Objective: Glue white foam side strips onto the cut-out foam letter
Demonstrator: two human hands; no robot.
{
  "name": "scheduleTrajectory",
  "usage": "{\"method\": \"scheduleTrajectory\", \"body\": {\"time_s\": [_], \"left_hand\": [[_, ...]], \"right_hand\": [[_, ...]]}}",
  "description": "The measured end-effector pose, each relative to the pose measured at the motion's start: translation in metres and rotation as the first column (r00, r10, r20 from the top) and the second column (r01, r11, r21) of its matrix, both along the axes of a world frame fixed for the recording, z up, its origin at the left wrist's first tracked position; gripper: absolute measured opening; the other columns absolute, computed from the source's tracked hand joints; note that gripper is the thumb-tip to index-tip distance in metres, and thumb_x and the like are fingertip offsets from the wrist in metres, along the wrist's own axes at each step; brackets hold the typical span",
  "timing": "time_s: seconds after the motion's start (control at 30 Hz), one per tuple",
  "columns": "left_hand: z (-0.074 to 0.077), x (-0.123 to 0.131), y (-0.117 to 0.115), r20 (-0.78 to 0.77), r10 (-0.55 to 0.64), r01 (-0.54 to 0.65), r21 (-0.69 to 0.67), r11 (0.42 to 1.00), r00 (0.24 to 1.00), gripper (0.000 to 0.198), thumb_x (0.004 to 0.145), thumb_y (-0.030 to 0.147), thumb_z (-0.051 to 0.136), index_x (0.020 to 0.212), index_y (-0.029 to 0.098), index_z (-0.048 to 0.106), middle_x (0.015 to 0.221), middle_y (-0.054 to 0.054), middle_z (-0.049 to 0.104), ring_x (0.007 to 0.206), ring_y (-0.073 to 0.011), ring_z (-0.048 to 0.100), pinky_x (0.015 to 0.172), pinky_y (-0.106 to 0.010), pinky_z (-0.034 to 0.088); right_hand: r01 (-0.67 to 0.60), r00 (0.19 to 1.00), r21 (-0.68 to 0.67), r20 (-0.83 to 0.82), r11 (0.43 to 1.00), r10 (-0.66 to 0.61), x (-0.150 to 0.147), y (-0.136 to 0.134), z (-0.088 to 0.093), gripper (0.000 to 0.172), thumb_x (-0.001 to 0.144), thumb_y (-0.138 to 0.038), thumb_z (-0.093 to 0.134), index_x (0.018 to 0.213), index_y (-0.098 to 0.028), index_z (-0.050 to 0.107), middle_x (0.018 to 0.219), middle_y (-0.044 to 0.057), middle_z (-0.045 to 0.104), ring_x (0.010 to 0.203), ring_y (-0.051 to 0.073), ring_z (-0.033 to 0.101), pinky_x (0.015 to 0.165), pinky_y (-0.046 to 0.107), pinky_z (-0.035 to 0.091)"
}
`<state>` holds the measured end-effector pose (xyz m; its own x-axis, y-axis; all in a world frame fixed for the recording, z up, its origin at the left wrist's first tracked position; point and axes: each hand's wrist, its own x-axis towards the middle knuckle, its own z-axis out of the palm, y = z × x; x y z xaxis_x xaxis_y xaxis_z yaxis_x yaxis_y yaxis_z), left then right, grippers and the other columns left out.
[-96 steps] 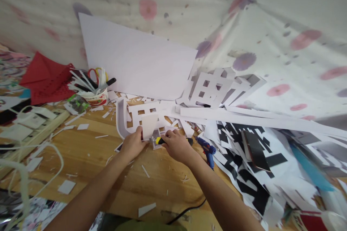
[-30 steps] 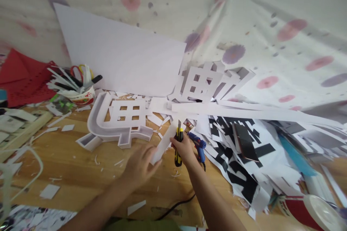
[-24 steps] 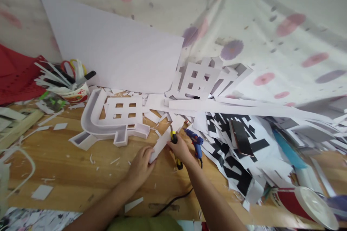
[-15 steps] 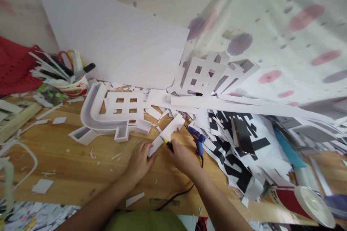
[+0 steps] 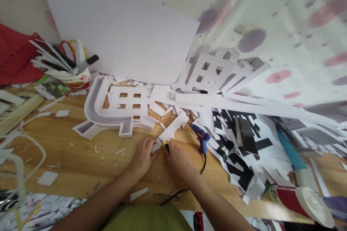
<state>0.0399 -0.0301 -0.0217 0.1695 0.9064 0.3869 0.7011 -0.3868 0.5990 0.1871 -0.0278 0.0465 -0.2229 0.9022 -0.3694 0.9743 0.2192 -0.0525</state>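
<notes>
While the left hand [image 5: 143, 157], fingers flat, presses the near end of the strip [image 5: 173, 128] onto the tabletop [image 5: 81, 155], the right hand [image 5: 177, 159], grip closed on the knife [image 5: 165, 145], sits just right of it, with the strip's long axis running away rightward.

The wooden tabletop [image 5: 81, 158] is strewn with white offcuts [image 5: 48, 178]. A white foam-board character [image 5: 116, 110] lies at its middle, with a foam-board strip [image 5: 173, 127] just to the right. Beside that lies a blue glue gun [image 5: 200, 139]. A cup of tools [image 5: 73, 77] stands far left. Black-and-white printed sheets [image 5: 238, 158] are heaped on the right.
</notes>
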Motion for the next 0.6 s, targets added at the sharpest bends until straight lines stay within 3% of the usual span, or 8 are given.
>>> {"method": "scheduleTrajectory", "body": {"time_s": [0.43, 0.6], "left_hand": [[-0.0001, -0.0001, 0.0002, 0.024, 0.003, -0.002, -0.035, 0.999, 1.0, 0.011, 0.078, 0.025, 0.055, 0.088, 0.019, 0.053, 0.086, -0.006, 0.057, 0.083, -0.0219, 0.054, 0.073, -0.037, 0.048], [-0.0006, 0.0004, 0.0001, -0.002, -0.013, 0.013, -0.03, 0.999, 1.0, 0.018, 0.079, 0.025, 0.054, 0.096, 0.019, 0.052, 0.093, -0.006, 0.057, 0.088, -0.022, 0.053, 0.078, -0.038, 0.047]], "right_hand": [[-0.036, 0.998, -0.009, 0.046, 0.999, 0.036, -0.0005, 0.0024, 0.0025, 0.024, 0.091, -0.025, 0.04, 0.11, -0.013, 0.048, 0.091, 0.009, 0.066, 0.079, 0.019, 0.066, 0.06, 0.025, 0.047], [-0.176, 0.975, 0.051, 0.148, 0.983, 0.167, -0.0008, 0.0013, 0.0032, 0.022, 0.087, -0.012, 0.041, 0.106, -0.012, 0.054, 0.091, 0.011, 0.064, 0.073, 0.018, 0.065, 0.054, 0.023, 0.046]]}}
